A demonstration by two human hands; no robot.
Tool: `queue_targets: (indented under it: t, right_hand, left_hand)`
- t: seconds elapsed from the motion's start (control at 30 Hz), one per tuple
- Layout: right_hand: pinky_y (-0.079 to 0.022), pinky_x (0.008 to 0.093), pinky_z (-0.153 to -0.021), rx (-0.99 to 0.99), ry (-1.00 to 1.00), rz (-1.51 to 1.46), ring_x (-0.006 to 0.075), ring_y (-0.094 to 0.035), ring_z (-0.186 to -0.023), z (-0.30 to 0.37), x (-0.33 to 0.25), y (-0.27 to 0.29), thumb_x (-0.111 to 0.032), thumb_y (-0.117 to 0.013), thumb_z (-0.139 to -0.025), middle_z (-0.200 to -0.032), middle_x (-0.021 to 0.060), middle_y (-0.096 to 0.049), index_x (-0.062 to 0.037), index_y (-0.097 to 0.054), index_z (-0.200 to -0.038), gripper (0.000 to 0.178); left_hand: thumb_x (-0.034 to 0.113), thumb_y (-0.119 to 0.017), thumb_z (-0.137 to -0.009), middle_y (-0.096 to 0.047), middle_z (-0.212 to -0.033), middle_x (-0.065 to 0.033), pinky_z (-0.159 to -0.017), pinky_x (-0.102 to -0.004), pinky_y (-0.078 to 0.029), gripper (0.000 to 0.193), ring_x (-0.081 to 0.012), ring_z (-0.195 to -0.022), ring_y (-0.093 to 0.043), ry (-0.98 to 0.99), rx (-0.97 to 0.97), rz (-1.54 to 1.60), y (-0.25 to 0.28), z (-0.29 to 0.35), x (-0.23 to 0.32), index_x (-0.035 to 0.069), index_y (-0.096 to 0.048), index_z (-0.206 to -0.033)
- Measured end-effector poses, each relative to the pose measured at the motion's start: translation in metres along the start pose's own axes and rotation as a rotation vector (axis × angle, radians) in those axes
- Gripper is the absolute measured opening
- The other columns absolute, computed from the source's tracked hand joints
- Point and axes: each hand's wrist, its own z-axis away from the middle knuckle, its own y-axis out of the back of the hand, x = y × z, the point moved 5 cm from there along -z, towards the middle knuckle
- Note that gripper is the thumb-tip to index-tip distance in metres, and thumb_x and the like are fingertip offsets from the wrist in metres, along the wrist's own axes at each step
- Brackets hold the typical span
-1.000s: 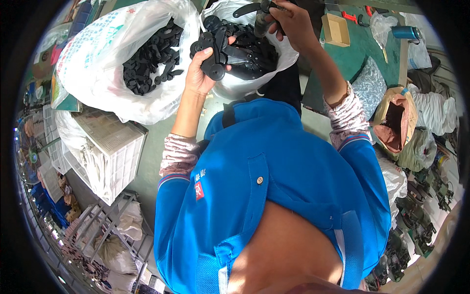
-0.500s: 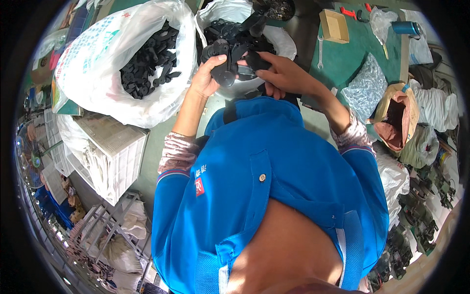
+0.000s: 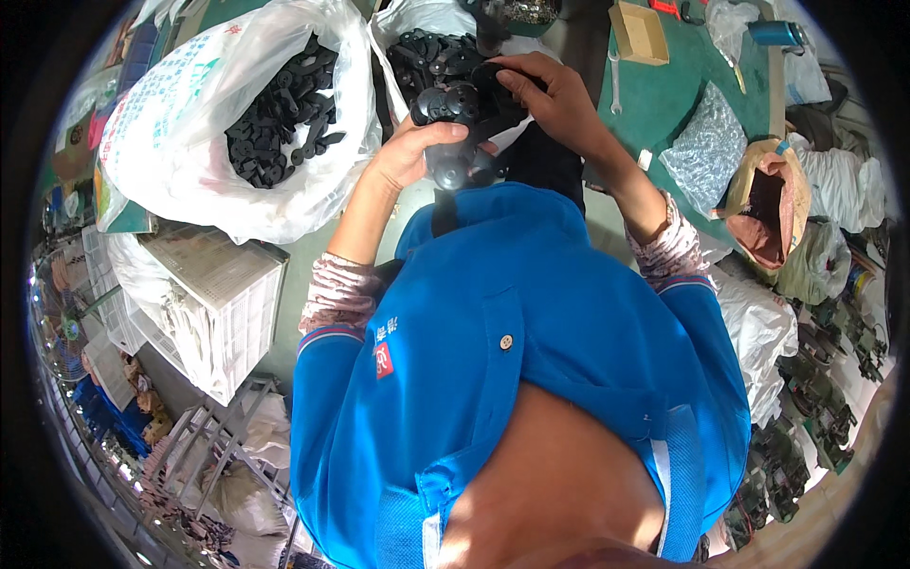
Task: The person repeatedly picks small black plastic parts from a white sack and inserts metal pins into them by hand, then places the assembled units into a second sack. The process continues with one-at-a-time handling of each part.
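In my left hand (image 3: 409,152) is a bunch of black plastic parts (image 3: 445,102) with rounded, disc-like ends, thumb laid across them. My right hand (image 3: 555,95) is beyond and to the right of it, with thumb and index finger closed at a dark piece (image 3: 491,80) beside the bunch. That piece's outline merges with the black parts around it. Just past both hands, a white bag (image 3: 387,19) holds a heap of similar black parts (image 3: 431,55).
A larger white plastic bag (image 3: 180,142) of black pieces lies open at the left, above a white crate (image 3: 227,313). On the green table at the right are a cardboard box (image 3: 638,33), a wrench (image 3: 615,83), a bubble-wrap bag (image 3: 706,152) and a blue cylinder (image 3: 775,34).
My right hand has moved away from my body, off the lower side of the bunch. My left hand has come slightly nearer with the black parts still in it.
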Motion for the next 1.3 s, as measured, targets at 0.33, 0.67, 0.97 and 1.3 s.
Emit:
queue_targets:
  t: [0.33,0.67,0.97,1.3]
  right_hand:
    - [-0.040,0.0213,-0.040,0.197,-0.084,-0.243,0.0089,-0.054,-0.047,-0.066,-0.025,0.040,-0.014,-0.053,-0.092,-0.063,0.0056,-0.059,0.0014,-0.059,-0.088,0.017]
    - [-0.040,0.0208,-0.042,0.059,-0.333,-0.280,0.0088,-0.056,-0.053,-0.063,0.014,0.024,-0.021,-0.058,-0.090,-0.076,0.0056,-0.062,-0.0006,-0.060,-0.101,0.023]
    - [-0.050,0.0269,-0.064,0.065,-0.268,-0.202,0.0123,-0.061,-0.069,0.006,0.001,-0.032,-0.019,-0.071,-0.077,-0.077,0.0068,-0.063,-0.0014,-0.059,-0.085,0.022]
    - [-0.047,0.0279,-0.081,0.133,-0.247,-0.607,0.0144,-0.060,-0.090,0.026,-0.016,0.046,-0.007,-0.054,-0.091,-0.097,0.0101,-0.064,0.0015,-0.058,-0.106,0.017]
  left_hand:
    - [0.016,-0.065,-0.084,-0.057,-0.117,-0.0177,-0.079,-0.0426,-0.054,0.053,-0.0323,-0.101,-0.061,-0.269,0.070,0.267,0.016,-0.005,0.018,0.006,-0.044,-0.131]
    - [0.014,-0.063,-0.087,-0.056,-0.118,-0.0166,-0.085,-0.0422,-0.053,0.045,-0.0271,-0.105,-0.059,-0.457,0.189,0.338,0.026,-0.028,0.029,0.014,-0.043,-0.127]
    - [0.010,-0.071,-0.080,-0.062,-0.106,-0.0155,-0.080,-0.0421,-0.054,0.044,-0.0268,-0.101,-0.062,-0.464,0.266,0.327,0.032,-0.041,0.018,0.011,-0.046,-0.117]
    - [0.001,-0.066,-0.074,-0.058,-0.103,-0.0175,-0.064,-0.0437,-0.058,0.052,-0.0332,-0.096,-0.063,-0.290,-0.018,0.253,0.021,-0.009,0.016,0.007,-0.044,-0.120]
